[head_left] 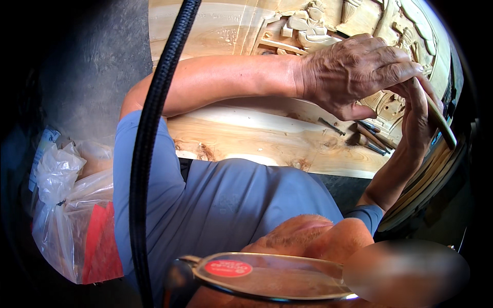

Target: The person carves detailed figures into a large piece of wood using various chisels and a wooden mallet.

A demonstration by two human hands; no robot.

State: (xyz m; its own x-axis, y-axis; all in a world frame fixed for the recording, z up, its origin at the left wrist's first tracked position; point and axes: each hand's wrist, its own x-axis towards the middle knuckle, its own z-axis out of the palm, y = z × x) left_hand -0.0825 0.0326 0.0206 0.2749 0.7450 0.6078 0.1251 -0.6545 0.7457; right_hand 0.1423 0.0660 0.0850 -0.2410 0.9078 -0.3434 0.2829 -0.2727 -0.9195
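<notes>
- Holding a slim brown strip (446, 131) up above the right side of the desk (246, 133), our right hand (418, 117) appears to have its grip clamped on it; the strip slants down past the palm, and we cannot tell what sort of tool or piece it is.
- Our left hand (354, 69) reaches across, its fingers bent over to meet the right fingertips by the strip's upper end. Its thumb stands apart, but the fingertips are partly hidden, so we cannot tell whether this grip is clamped on anything.
- Below and beyond our hands lies the carved panel (352, 25), toward the far edge and far right corner of the desk, partly covered by our left hand.
- As for progress, we judge the carving well advanced: figures and framing bands already stand out in relief on the part we see. The smooth stretch toward the far left corner bears no figures, and we cannot tell whether any cutting is left there or under our hands.
- Near the front edge, toward its right end, we have wooden-handled tools (371, 137) lying in a loose cluster, with a short metal tool (332, 127) just beside them. Neither hand touches these.
</notes>
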